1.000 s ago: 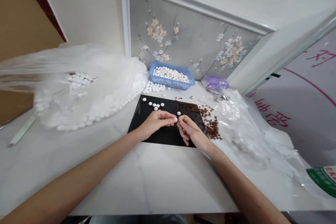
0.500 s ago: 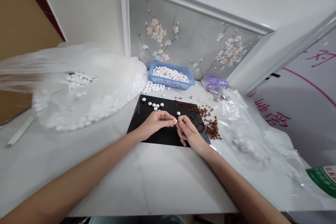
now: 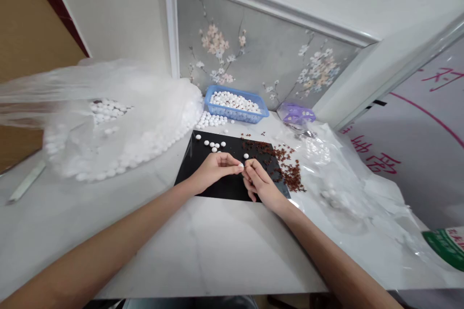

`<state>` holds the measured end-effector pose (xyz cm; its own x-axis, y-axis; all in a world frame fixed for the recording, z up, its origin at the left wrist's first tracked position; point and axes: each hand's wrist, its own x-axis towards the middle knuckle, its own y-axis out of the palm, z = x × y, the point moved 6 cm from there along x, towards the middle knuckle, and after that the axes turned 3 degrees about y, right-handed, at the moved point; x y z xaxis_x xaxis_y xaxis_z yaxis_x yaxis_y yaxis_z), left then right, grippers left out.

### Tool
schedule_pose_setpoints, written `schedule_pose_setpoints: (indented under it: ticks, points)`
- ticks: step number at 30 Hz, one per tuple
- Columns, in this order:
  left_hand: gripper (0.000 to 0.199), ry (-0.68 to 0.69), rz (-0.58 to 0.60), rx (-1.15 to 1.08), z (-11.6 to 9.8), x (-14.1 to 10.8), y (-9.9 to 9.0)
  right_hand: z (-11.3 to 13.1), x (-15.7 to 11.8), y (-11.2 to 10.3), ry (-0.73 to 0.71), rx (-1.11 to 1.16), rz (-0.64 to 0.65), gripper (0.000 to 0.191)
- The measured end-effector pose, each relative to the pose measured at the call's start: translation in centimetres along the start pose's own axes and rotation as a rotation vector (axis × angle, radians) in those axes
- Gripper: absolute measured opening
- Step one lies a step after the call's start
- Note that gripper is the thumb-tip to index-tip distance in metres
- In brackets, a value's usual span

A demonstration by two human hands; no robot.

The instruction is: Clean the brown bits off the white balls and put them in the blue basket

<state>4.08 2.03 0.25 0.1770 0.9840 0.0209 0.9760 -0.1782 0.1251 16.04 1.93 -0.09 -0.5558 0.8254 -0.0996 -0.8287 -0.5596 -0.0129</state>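
Between the thumb and fingertips of my left hand (image 3: 216, 172) is a small white ball (image 3: 241, 166). Right beside it, the fingertips of my right hand (image 3: 261, 182) are pinched together; what they hold, if anything, is too small to make out. Both hands meet above a black mat (image 3: 224, 189). Several loose white balls (image 3: 212, 145) lie on the mat beyond my left hand, and a single white ball (image 3: 246, 156) lies just past my fingertips. Small reddish-brown star-shaped pieces (image 3: 293, 174) are scattered over the mat's right side and onto the table.
A blue basket (image 3: 237, 115) full of white balls stands at the back. To the left sits a large translucent bag (image 3: 145, 116) of white balls. Clear plastic bags (image 3: 337, 188) and a purple packet (image 3: 297, 113) lie on the right. A green-and-white container (image 3: 444, 248) is at the right edge.
Almost nothing differs. My hands stay together over the mat, with only a slight shift of the fingertips around the white ball.
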Motion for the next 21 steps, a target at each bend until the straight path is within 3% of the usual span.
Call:
schedule_pose_setpoints:
  ticks: [21]
  points:
    - [0.019, -0.015, 0.006, -0.006, -0.01, 0.01, 0.09, -0.14, 0.06, 0.09, -0.002, -0.015, 0.008, 0.028]
